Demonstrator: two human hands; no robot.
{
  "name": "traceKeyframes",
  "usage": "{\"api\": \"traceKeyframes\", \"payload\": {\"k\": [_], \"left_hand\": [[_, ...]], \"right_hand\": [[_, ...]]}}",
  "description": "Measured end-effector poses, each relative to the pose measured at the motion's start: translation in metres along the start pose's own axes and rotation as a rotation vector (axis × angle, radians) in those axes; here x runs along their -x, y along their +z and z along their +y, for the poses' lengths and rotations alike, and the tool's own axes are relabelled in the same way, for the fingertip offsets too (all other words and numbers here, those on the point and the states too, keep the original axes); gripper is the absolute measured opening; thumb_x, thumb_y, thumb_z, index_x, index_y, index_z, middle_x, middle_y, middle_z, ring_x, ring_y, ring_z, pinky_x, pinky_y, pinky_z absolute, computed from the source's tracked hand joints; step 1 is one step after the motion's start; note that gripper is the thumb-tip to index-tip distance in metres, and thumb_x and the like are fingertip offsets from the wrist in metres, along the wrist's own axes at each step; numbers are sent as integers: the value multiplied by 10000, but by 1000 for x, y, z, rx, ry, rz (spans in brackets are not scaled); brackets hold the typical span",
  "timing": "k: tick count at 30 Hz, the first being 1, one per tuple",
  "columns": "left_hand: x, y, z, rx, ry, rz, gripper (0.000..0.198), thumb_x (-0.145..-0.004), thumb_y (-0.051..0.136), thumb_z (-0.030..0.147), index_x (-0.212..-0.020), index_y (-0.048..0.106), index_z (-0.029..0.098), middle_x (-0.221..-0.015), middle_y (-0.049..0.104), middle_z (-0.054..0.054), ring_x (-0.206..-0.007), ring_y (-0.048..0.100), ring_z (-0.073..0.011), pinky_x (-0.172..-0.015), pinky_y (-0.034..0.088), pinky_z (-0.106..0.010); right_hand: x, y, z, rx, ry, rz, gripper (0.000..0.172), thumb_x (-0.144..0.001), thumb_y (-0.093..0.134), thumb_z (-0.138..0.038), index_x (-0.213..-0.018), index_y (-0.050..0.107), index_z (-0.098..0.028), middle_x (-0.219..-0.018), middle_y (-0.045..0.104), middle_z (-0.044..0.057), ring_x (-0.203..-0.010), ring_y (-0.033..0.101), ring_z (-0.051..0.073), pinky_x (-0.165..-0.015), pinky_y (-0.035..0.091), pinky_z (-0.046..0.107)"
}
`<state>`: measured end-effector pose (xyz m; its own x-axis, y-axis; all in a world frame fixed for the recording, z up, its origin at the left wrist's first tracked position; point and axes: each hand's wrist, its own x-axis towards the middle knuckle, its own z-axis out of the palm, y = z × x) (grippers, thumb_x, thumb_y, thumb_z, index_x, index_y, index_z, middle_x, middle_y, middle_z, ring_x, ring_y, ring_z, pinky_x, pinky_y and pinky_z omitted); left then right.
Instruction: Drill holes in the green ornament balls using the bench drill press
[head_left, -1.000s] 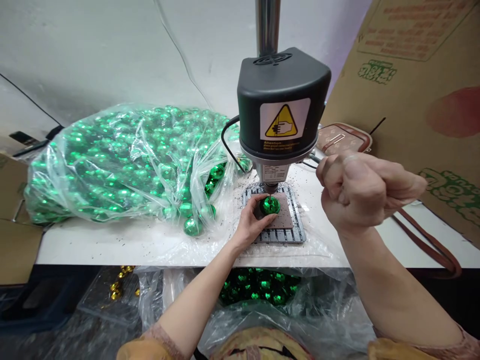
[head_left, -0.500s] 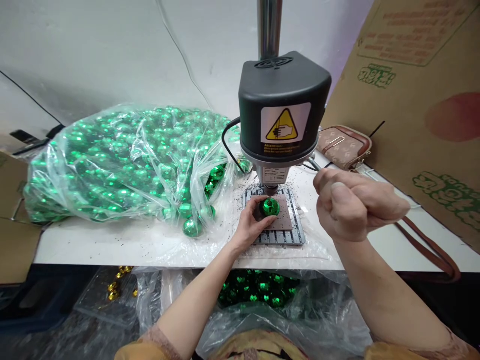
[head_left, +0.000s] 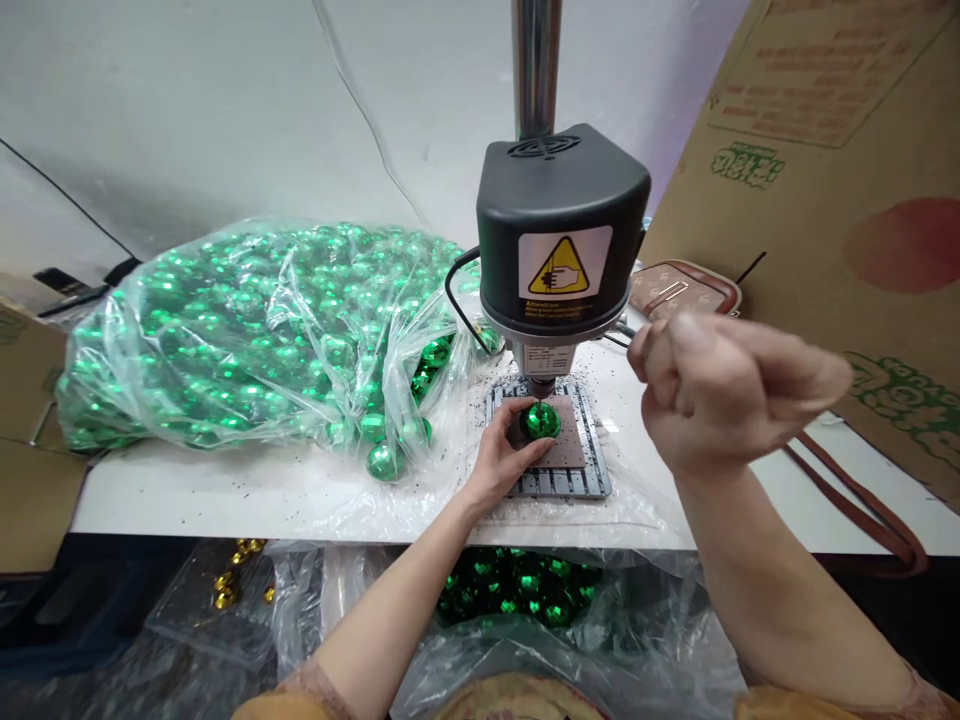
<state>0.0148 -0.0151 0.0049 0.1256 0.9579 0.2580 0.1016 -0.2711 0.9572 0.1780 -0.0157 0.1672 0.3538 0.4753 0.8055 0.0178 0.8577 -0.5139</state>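
on our right we see a patterned purse (head_left: 684, 288) and a brown strap (head_left: 912, 556) near a cardboard box (head_left: 787, 230) with a red circle (head_left: 904, 245); a thin cord (head_left: 366, 118) hangs against the pale wall (head_left: 210, 120), and gold balls (head_left: 224, 599) lie at lower left.

Your white tabletop (head_left: 150, 497) runs straight along its near edge at six o'clock. Around its middle sits a grey slotted base plate (head_left: 600, 470), with clear plastic film (head_left: 637, 512) spread toward you. Dark shavings (head_left: 596, 375) speckle the surface around the plate. At your ten o'clock sprawls a clear bag (head_left: 292, 350) full of green balls (head_left: 195, 300), a loose green ball (head_left: 385, 462) by its mouth. At two lies a patterned handbag (head_left: 686, 288); a brown strap (head_left: 847, 492) reaches the edge at four.
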Motion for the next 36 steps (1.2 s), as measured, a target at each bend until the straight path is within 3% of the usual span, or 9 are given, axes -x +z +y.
{"api": "traceKeyframes", "payload": {"k": [4, 7, 12, 15, 18, 22, 27, 32, 36], "left_hand": [[7, 2, 10, -66, 21, 95, 471, -768, 830, 340, -1167, 613, 214, -1158, 673, -79, -1090, 651, -239, -969, 507, -386], [33, 1, 23, -251, 182, 144, 410, -785, 795, 340, -1113, 589, 205, -1062, 666, -68, -992, 658, -222, -860, 531, -359], [100, -7, 36, -643, 666, -300, 442, -823, 746, 446, -1121, 591, 159, -963, 675, -100, -948, 651, -259, -805, 550, -385], [113, -23, 35, -811, 774, -357, 529, -854, 704, 566, -1165, 606, 150, -1011, 692, -126, -1025, 648, -296, -874, 561, -438], [83, -48, 32, -833, 708, -156, 308, -984, 584, 369, -1224, 575, 176, -1082, 694, -120, -1069, 653, -249, -938, 555, -410], [-2, -84, 28, -987, 431, 217, 287, -973, 487, 106, -1223, 584, 206, -1126, 656, -117, -1077, 628, -254, -936, 530, -409], [-87, -104, 16, -1227, 43, 290, 321, -865, 630, 49, -1160, 638, 174, -1287, 562, -182, -1123, 571, -365, -918, 493, -497], [-96, -112, 15, -1068, 75, 319, 309, -832, 698, 111, -1126, 659, 196, -1212, 564, -148, -1069, 614, -326, -920, 519, -479], [-65, -102, 29, -541, 141, 305, 382, -839, 737, 293, -1202, 633, 234, -1095, 630, -71, -994, 650, -231, -904, 557, -393]], "right_hand": [[-34, 17, -13, -61, 139, 49, 431, -785, 641, -144, -428, 410, -218, -392, 329, -57, -353, 300, 83, -406, 204, 350], [-45, 19, -13, -101, 201, 13, 445, -790, 651, -172, -418, 413, -232, -380, 351, -57, -340, 298, 89, -390, 187, 357], [-41, 17, -11, -106, 148, 1, 432, -827, 615, -167, -460, 395, -226, -400, 342, -67, -342, 315, 81, -386, 204, 337], [-40, 17, -11, -106, 142, 14, 436, -828, 624, -176, -464, 389, -225, -401, 331, -66, -342, 328, 87, -376, 220, 330], [-40, 18, -11, -116, 138, 28, 434, -814, 636, -185, -458, 392, -233, -392, 322, -68, -338, 325, 97, -367, 217, 341], [-41, 18, -9, -139, 139, 44, 430, -793, 639, -171, -442, 398, -234, -384, 328, -69, -325, 299, 91, -358, 200, 342], [-41, 15, -7, -123, 164, 44, 433, -761, 661, -178, -409, 416, -239, -365, 332, -63, -307, 291, 92, -351, 205, 353], [-40, 15, -8, -112, 180, 43, 418, -778, 660, -201, -420, 447, -237, -378, 380, -57, -323, 324, 103, -369, 216, 362], [-39, 15, -8, -113, 159, 41, 428, -774, 665, -198, -415, 437, -236, -374, 369, -58, -321, 322, 102, -370, 199, 359]]}}
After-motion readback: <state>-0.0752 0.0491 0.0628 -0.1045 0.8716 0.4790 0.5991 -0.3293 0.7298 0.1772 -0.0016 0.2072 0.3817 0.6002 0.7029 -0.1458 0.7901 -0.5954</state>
